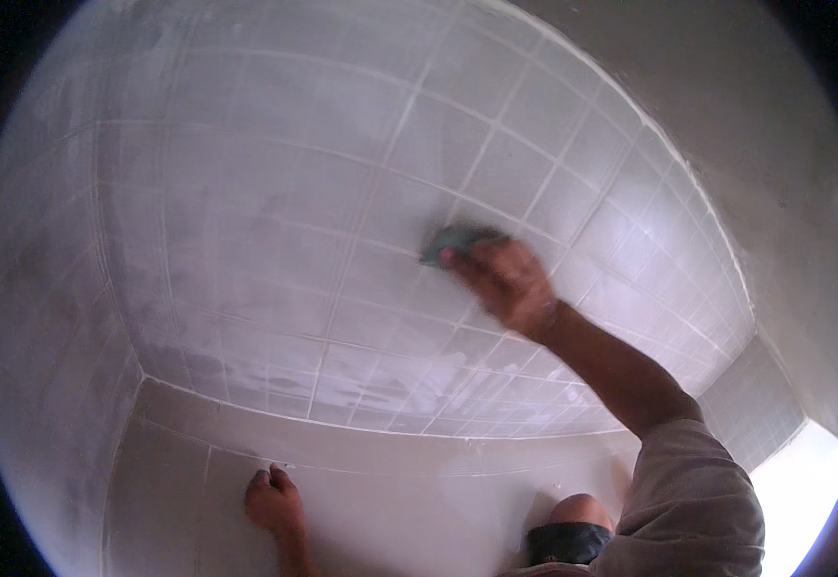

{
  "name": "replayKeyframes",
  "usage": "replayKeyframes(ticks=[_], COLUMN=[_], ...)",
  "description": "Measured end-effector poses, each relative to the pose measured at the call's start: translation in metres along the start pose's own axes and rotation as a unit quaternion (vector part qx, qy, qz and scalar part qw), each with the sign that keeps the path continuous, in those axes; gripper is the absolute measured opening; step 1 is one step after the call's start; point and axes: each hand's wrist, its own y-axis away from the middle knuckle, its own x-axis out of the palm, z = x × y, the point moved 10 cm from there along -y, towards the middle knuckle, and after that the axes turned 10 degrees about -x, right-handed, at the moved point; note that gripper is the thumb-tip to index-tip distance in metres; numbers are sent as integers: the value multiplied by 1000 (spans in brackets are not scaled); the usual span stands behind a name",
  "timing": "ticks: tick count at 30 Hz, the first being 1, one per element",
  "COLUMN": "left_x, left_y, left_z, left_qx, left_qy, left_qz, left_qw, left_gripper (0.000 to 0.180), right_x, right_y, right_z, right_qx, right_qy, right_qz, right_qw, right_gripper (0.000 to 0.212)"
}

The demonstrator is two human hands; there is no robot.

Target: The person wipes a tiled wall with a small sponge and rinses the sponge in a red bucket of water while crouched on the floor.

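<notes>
My right hand is closed around a green scouring pad, which lies against the tiled wall. Motion smears the pad and fingers. A whitish haze covers much of the tile face, mostly on the left and along the lower rows, while pale grout lines stand out more sharply toward the upper right. Low on the left, my left hand hangs in front of the floor with its fingers curled in. Whether it holds anything I cannot make out.
Plain floor runs along the wall's foot. Another hazy wall meets it at a corner on the left. Bare plaster lies above the tiles. Bright light enters through an opening at the lower right. My knee shows below.
</notes>
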Motion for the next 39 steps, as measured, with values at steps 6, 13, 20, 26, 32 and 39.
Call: replayKeyframes(ticks=[6, 13, 20, 26, 32, 39], left_x=[19, -1, 30, -2, 12, 1], left_y=[9, 1, 4, 3, -1, -1], left_z=[1, 10, 7, -2, 15, 6], left_qx=[24, 44, 10, 56, -2, 8], left_qy=[12, 12, -17, 27, -4, 9], left_qz=[11, -23, 94, -1, 60, 42], left_qw=[1000, 999, 995, 998, 998, 999], left_gripper=[28, 26, 29, 25, 25, 25], right_x=[-67, -75, -47, -43, -46, -30], right_y=[-97, -139, -177, -235, -216, -256], right_z=[-93, -126, -108, -86, -93, -104], right_qx=[-15, -3, -75, -94, -89, -27], right_qy=[173, 241, 211, 263, 289, 257], right_qz=[-158, -123, -133, -73, -97, -99], right_qw=[972, 963, 965, 957, 948, 961], right_gripper=[47, 46, 41, 41, 45, 36])
